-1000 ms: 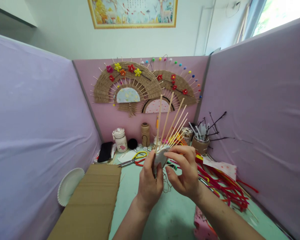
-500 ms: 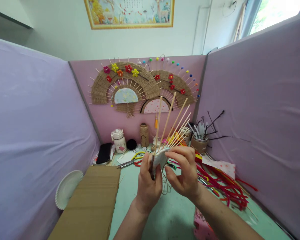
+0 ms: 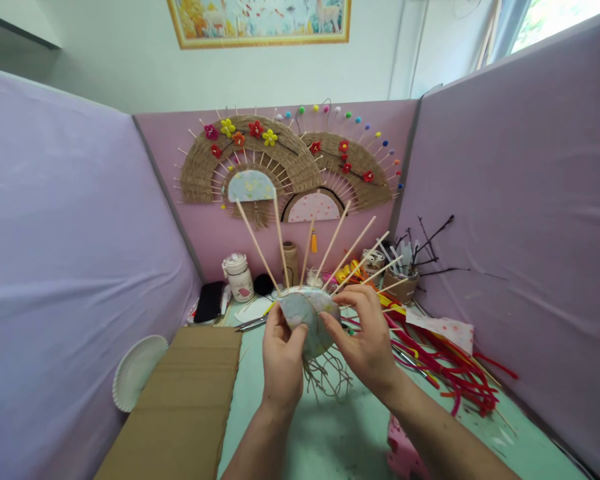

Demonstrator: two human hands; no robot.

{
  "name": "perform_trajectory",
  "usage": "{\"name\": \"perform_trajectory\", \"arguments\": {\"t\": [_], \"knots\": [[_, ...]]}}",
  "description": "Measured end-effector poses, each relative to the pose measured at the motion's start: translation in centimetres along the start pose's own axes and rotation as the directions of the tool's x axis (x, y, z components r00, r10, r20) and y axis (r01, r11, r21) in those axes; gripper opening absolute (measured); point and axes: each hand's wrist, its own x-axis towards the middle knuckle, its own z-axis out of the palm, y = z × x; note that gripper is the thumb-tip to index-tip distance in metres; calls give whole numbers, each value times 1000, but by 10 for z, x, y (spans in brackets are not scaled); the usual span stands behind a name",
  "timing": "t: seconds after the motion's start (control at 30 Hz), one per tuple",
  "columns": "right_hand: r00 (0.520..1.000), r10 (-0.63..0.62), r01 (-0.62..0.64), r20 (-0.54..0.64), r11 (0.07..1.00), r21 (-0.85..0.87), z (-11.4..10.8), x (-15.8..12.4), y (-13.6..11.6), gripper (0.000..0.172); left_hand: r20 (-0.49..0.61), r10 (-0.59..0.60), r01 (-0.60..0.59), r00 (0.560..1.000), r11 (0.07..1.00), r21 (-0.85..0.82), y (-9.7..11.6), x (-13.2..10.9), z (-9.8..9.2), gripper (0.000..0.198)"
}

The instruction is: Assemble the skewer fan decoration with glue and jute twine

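Above the table, a cloth-covered half-round fan base faces me, pale blue with a faint pattern. Several thin wooden sticks spread upward from its edge like rays, and loose strands of twine dangle beneath it. My left hand grips the base at its left side, thumb on the front and fingers behind. At the right side, my right hand pinches the edge, with thumb and index finger against the cloth. The back of the base is hidden.
Brown cardboard lies at the left by a white paper plate. Behind stand a white jar and a twine spool. Red pipe cleaners pile up at the right. Two finished woven fans hang on the back panel.
The fan base has turned from nearly edge-on to facing me, so its sticks now spread out wide. My right hand has closed in on its right edge.
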Motion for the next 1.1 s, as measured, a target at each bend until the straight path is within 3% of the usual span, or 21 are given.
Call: {"name": "perform_trajectory", "arguments": {"t": [0.17,0.27,0.33,0.4,0.47,0.5,0.67,0.77,0.9,1.0,1.1], "knots": [[1000,5,-5,23,1000,23,-10,-13,-4,11,-155,112,-129,982,986,-103,10,8,-8,37],[983,136,-141,125,989,34,-11,-18,4,11,-155,155,-166,976,984,-65,11,12,-11,43],[917,332,-355,222,933,68,-6,-18,16,21,-134,158,-164,978,986,-30,9,13,-13,46],[798,516,-576,311,805,143,3,-18,30,32,-121,151,-152,981,988,-3,6,13,-13,45],[706,598,-696,379,685,215,14,-19,44,41,-113,131,-130,985,991,23,4,14,-14,45],[686,613,-719,392,652,240,19,-20,49,44,-114,127,-124,985,992,34,3,14,-15,45],[698,639,-716,322,640,280,30,-23,53,60,-125,183,-180,975,983,40,8,20,-21,45],[720,563,-681,407,688,253,29,-24,44,58,-138,183,-178,973,983,44,14,24,-27,45],[712,447,-576,541,813,86,30,-28,38,50,-141,102,-98,985,995,31,14,31,-33,44],[699,420,-510,579,860,-7,34,-32,39,45,-102,56,-55,993,998,19,11,35,-37,42],[702,424,-494,572,869,-38,36,-35,39,45,-99,98,-97,990,995,18,10,34,-38,38]]}}
